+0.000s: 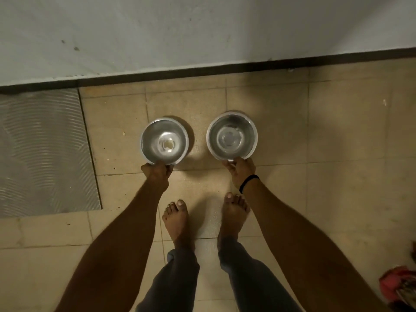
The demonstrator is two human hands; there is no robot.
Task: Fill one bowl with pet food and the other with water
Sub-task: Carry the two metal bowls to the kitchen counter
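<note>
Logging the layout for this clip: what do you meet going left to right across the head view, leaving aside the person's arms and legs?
Grey ribbed mat → left steel bowl → right steel bowl → red cloth at the lower right edge.

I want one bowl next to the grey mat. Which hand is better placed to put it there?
Left. The left hand grips the near rim of the bowl nearer the mat; the right hand holds the other bowl, farther off.
</note>
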